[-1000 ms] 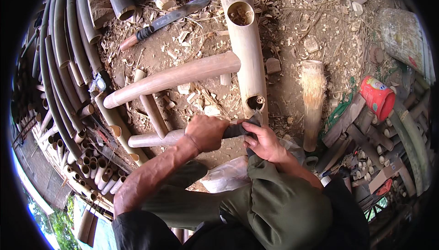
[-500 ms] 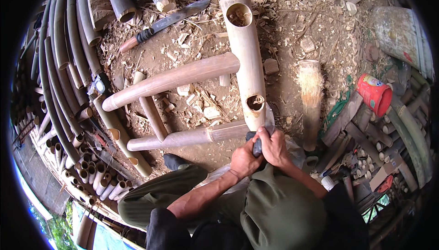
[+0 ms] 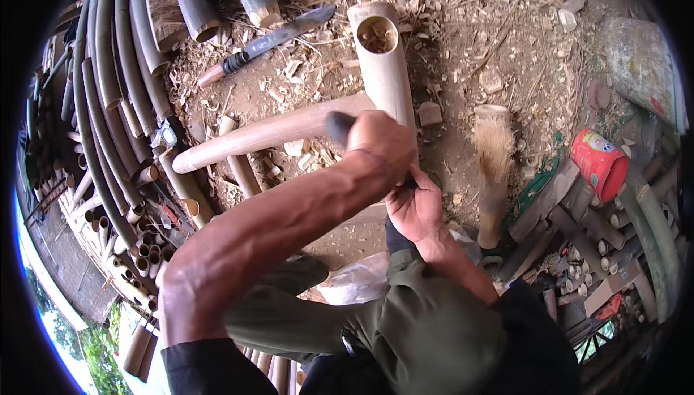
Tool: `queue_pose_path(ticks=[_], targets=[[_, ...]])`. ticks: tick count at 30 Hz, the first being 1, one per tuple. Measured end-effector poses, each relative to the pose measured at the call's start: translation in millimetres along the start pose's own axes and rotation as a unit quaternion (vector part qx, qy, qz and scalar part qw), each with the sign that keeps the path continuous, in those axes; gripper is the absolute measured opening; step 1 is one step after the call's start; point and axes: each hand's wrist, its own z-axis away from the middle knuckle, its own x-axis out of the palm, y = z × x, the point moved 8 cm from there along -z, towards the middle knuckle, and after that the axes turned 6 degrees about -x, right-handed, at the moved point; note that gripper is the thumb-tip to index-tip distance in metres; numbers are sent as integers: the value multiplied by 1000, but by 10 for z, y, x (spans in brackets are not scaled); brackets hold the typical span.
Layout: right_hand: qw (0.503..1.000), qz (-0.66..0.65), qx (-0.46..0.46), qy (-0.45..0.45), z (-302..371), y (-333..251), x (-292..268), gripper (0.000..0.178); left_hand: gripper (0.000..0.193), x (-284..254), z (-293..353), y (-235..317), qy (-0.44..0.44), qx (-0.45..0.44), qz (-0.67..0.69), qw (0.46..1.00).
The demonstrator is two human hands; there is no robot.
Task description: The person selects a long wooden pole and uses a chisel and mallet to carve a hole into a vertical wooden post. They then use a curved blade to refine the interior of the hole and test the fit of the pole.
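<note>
A thick pale bamboo post with a round hole near its far end lies ahead of me. A brownish bamboo rail runs left from it to another bamboo post. Across the thick post's near part, my left hand is closed round a tool whose dark rounded handle sticks out to the left; the tool's other end is hidden. Just below, my right hand is closed at the post's near end, its thumb against something small and dark that I cannot make out.
A machete lies on the chip-strewn ground at the far left. Bamboo poles are stacked along the left. To the right stand a frayed bamboo piece, a red container and piled offcuts.
My left hand has left its place beside the right hand and risen forward over the post, the dark handle now showing. My left forearm now covers the lower rail.
</note>
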Motion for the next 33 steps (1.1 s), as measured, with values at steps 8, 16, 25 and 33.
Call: queue_pose_path(ticks=[8,16,25,33], targets=[[938,340,71,22,611,61,-272,20,30,947,741,322,-137,-51,313,938],[560,809,-143,-105,1023,-513,359,37,109,1229,942,983,-211,80,695,683],[309,950,-33,-42,343,-974,192,36,58,1445,-297,965,-20,-121,824,553],[33,973,140,-179,-473,-426,709,16,25,1567,-432,783,12,-58,998,15]])
